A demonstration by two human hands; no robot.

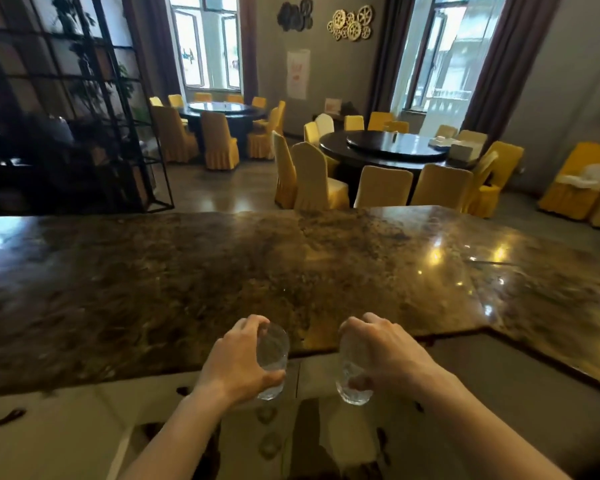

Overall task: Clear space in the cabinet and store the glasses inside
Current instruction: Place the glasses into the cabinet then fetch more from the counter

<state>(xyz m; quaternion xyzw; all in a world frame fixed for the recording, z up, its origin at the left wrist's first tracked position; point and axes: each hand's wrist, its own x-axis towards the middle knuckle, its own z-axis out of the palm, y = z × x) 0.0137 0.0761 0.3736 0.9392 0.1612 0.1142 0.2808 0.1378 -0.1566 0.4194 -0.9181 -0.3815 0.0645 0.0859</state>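
My left hand [238,362] grips a clear drinking glass [273,355] from above and the side. My right hand [381,351] holds a second clear glass [352,382] the same way. Both glasses hang upright in the air just past the near edge of the brown marble counter [291,271], above a lower pale surface [66,427]. More clear glasses [267,445] show blurred below, between my forearms. I cannot make out the cabinet's inside in this view.
The marble counter runs across the whole view and turns toward me at the right [551,306]. Beyond it are round dark dining tables [388,147] ringed by yellow-covered chairs [312,178]. A black metal shelf frame [84,116] stands at far left.
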